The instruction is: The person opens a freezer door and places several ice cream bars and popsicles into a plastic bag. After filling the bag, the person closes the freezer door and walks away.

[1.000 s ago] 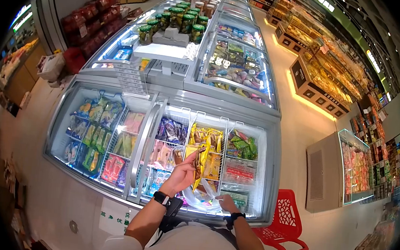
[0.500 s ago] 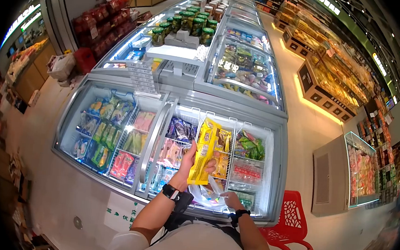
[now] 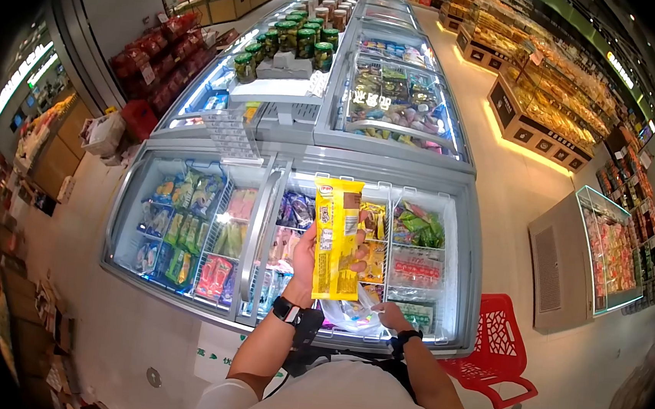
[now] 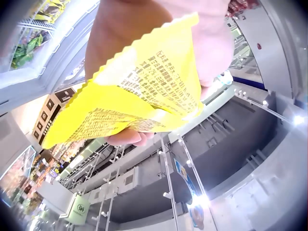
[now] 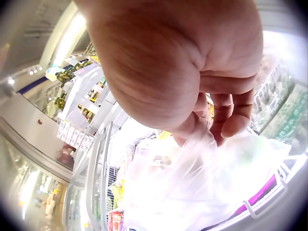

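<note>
In the head view my left hand [image 3: 304,263] grips a long yellow ice cream wrapper [image 3: 334,243] upright above the freezer, its printed back and barcode turned to me. Fingertips show at the wrapper's right edge. The left wrist view shows the crimped end of the same wrapper [image 4: 149,72] below the palm. Lower right, my right hand [image 3: 393,316] pinches a thin translucent plastic bag [image 5: 178,178] between thumb and fingers. The bag hangs down over the wire baskets at the front of the freezer, with something colourful showing through it.
The chest freezer [image 3: 300,161] has wire baskets of packaged ice creams, including more yellow packets [image 3: 374,262]. Its sliding lid frame [image 3: 265,238] stands left of my left hand. A red shopping cart [image 3: 497,348] stands at right. Green-lidded jars [image 3: 305,43] stand farther back.
My left hand has turned the yellow wrapper from edge-on to flat towards me, then raised it slightly and straightened it upright. My right hand keeps hold of the bag.
</note>
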Demonstrator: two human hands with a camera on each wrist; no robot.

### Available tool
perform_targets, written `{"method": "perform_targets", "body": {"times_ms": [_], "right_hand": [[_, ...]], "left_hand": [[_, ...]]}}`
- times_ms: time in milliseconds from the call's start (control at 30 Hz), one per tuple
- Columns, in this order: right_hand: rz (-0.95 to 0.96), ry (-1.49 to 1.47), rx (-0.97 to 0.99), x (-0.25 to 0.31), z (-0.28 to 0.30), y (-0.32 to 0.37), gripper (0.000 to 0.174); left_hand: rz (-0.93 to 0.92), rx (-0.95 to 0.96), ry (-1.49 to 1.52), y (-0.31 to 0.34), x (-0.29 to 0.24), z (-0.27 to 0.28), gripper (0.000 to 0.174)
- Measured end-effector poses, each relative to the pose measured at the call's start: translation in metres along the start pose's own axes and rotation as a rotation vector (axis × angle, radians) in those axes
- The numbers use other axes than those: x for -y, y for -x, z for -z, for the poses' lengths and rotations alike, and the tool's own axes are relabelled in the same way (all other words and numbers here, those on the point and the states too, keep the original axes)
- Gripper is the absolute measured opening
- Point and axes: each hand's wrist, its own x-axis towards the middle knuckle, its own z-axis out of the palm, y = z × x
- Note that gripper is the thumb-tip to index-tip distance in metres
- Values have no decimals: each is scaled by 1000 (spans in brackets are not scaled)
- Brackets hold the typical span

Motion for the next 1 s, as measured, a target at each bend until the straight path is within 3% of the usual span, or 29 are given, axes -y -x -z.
{"method": "perform_targets", "body": {"times_ms": [333, 533, 633, 767, 800, 867, 1000], "right_hand": [[64, 33, -38, -11, 5, -7, 33], [47, -13, -30, -10, 8, -6, 38], [0, -64, -14, -4, 11, -5, 43], [43, -17, -67, -16, -1, -11, 43], [167, 36, -116, -30, -8, -16, 40], [86, 61, -98, -27, -8, -14, 36], [-15, 95, -20, -20, -5, -16, 30]], "left_hand": [[-14, 166, 34, 6, 8, -8, 73], [-58, 72, 30, 12, 13, 7, 58], [-51, 52, 36, 13, 14, 12, 59], [-34, -76, -51, 13, 11, 14, 63], [-35, -161, -130, 14, 9, 18, 63], [-20, -340, -285, 19, 8, 34, 65], [10, -463, -288, 28, 17, 72, 56]]}}
